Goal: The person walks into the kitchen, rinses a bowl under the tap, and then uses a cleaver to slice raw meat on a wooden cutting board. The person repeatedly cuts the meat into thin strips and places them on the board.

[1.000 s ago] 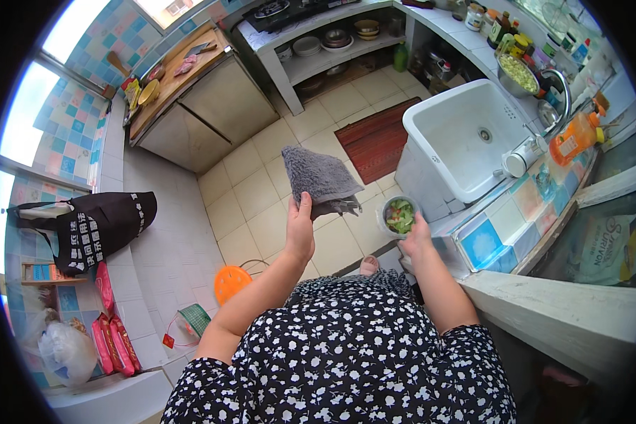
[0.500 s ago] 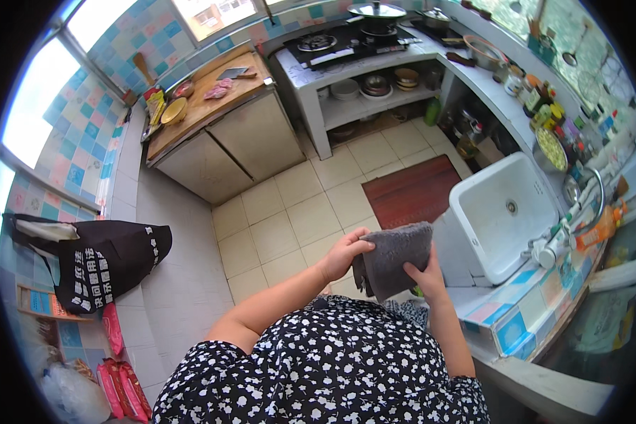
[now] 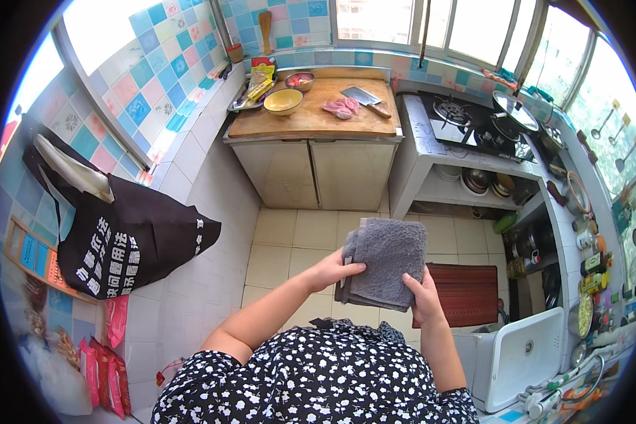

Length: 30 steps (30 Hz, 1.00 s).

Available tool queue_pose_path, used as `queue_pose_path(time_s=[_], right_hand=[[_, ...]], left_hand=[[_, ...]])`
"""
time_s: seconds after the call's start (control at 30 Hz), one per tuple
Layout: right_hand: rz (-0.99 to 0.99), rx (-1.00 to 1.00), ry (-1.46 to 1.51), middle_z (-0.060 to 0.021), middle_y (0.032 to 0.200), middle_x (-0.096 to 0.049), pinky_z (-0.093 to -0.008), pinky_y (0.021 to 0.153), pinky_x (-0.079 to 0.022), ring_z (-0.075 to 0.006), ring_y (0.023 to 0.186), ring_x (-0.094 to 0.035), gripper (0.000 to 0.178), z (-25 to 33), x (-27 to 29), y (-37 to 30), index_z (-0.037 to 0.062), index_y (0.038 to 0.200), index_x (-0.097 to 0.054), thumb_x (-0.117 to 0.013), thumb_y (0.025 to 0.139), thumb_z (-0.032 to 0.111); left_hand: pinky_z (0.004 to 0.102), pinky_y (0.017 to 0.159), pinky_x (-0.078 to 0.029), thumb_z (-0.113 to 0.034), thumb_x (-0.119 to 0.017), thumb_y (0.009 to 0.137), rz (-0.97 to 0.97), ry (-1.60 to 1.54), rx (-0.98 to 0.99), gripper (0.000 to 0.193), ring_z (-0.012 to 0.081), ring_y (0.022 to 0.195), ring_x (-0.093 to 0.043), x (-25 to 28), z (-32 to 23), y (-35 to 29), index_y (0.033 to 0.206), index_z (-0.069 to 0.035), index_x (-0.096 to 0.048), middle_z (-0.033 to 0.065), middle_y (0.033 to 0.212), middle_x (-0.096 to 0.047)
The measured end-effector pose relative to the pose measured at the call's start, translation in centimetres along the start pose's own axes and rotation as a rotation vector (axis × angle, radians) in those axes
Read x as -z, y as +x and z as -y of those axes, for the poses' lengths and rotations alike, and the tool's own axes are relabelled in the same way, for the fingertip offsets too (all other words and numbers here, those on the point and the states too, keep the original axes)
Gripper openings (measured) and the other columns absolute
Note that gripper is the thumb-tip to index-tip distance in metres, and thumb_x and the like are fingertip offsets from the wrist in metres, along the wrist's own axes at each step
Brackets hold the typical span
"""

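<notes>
A folded grey cloth (image 3: 389, 258) with a towel-like pile is held up in front of my chest, over the tiled floor. My left hand (image 3: 330, 271) grips its left edge, thumb on top and the other fingers hidden beneath. At the lower right corner my right hand (image 3: 424, 293) pinches it, the thumb lying on the upper face. Farther off, on a wooden board (image 3: 254, 126), lie a piece of raw pink meat (image 3: 341, 107) and a cleaver (image 3: 364, 99). A yellow bowl (image 3: 283, 101) and a smaller bowl (image 3: 300, 80) with reddish contents stand left of them.
Right of the board is a black gas stove (image 3: 473, 127) with a lidded pan (image 3: 514, 111). A white sink (image 3: 526, 353) stands at lower right, near a dark red mat (image 3: 463, 293). On the left hangs a black bag (image 3: 127, 226), above red packets (image 3: 106, 374).
My view has swung left, so the board and stove sit nearer the middle and the sink lower right. The cloth, still in both hands, now shows its broad face flatter toward me.
</notes>
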State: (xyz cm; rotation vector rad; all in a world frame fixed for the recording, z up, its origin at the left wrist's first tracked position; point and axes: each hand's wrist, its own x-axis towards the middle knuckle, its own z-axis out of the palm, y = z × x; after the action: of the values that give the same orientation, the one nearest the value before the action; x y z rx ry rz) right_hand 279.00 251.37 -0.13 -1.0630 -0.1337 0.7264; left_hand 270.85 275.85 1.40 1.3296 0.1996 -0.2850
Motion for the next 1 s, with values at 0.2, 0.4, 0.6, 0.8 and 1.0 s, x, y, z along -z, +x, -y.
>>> queue_pose_path(time_s=[0.2, 0.4, 0.6, 0.8, 1.0], right_hand=[[0.049, -0.175, 0.033, -0.0096, 0.127, -0.060, -0.0382, 0.099, -0.049, -0.0217, 0.116, -0.060, 0.052, 0.2, -0.3, 9.1, 0.0052, 0.137, -0.046, -0.058, 0.087, -0.007], [0.270, -0.349, 0.210, -0.0096, 0.127, -0.062, -0.0422, 0.097, -0.053, -0.0238, 0.114, -0.062, 0.042, 0.2, 1.7, 22.9, 0.0077, 0.131, -0.054, -0.055, 0.091, -0.005], [0.450, -0.471, 0.076, -0.0077, 0.131, -0.061, -0.0373, 0.089, -0.055, -0.0198, 0.117, -0.060, 0.042, 6.4, -3.3, 34.1, 0.0076, 0.140, -0.051, -0.056, 0.099, 0.011], [0.471, -0.560, -0.022, -0.0071, 0.125, -0.064, -0.0343, 0.086, -0.054, -0.0189, 0.112, -0.062, 0.033, 7.7, -3.7, 42.9, 0.0083, 0.133, -0.056, -0.055, 0.100, 0.014], [0.381, -0.593, -0.026, -0.0048, 0.115, -0.067, -0.0313, 0.082, -0.055, -0.0161, 0.102, -0.065, 0.028, 6.1, -4.1, 48.5, 0.0078, 0.127, -0.059, -0.054, 0.101, 0.012]], left_hand=[[0.0345, 0.106, -0.043, -0.009, -0.064, 0.094, -0.165, -0.102, -0.093, 0.051, 0.0160, 0.121, -0.054, 5.6, -0.6, 3.1, 0.142, -0.003, -0.048, 0.0059, 0.133, -0.059], [0.0306, 0.096, -0.050, -0.007, -0.058, 0.098, -0.220, -0.302, -0.173, 0.025, 0.0138, 0.106, -0.063, 11.1, -3.3, 8.8, 0.122, -0.002, -0.065, 0.0042, 0.117, -0.068], [0.0354, 0.097, -0.053, 0.003, -0.049, 0.095, -0.652, -0.629, -0.354, 0.036, 0.0209, 0.109, -0.066, 17.1, -7.3, 12.7, 0.129, 0.000, -0.058, 0.0119, 0.121, -0.067], [0.0319, 0.063, -0.061, -0.003, -0.053, 0.094, -0.833, -1.119, -0.620, 0.010, 0.0183, 0.074, -0.070, 25.5, -6.8, 12.1, 0.101, 0.000, -0.060, 0.0099, 0.089, -0.070], [0.0349, 0.073, -0.060, -0.007, -0.051, 0.097, -1.232, -1.078, -0.774, 0.014, 0.0214, 0.083, -0.069, 35.5, -7.5, 11.8, 0.102, 0.003, -0.058, 0.0126, 0.096, -0.068]])
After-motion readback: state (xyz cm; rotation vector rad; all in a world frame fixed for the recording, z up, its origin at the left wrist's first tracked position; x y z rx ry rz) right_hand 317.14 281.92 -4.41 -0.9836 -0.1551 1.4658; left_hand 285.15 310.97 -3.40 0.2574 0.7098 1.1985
